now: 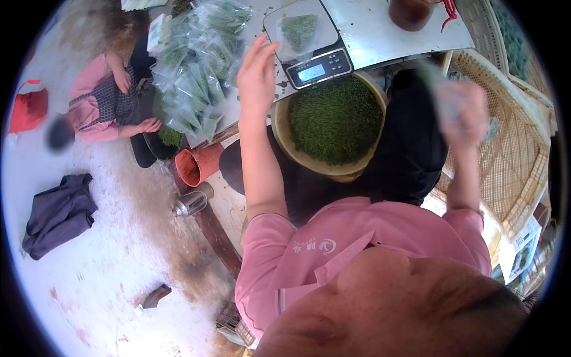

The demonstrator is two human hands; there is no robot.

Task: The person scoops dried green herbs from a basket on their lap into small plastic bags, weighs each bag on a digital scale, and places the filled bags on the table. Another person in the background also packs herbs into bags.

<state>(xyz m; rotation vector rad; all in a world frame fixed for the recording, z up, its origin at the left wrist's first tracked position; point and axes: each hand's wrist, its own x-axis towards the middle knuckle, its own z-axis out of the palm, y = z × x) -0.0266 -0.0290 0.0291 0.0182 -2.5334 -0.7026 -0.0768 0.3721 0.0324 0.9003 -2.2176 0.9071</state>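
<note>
My left hand (257, 73) is raised beside a digital scale (319, 69), fingers loosely extended and seemingly holding nothing. On the scale's plate lies a clear plastic bag (299, 33) filled with small green plant pieces. My right hand (468, 111) is blurred, out to the right over a woven tray. In it is a pale, see-through thing with green in it, apparently a plastic bag (435, 85). A round tub (282, 136) heaped with fine green plant pieces (337, 120) stands between my knees, below the scale.
Many filled clear bags (196, 85) are piled on the table (370, 40) at left. A reddish-brown container (410, 13) stands at the far right. Woven trays (504, 151) flank my right side. A red basket (200, 163) and metal flask (194, 203) are at left. Another person (102, 96) sits beyond.
</note>
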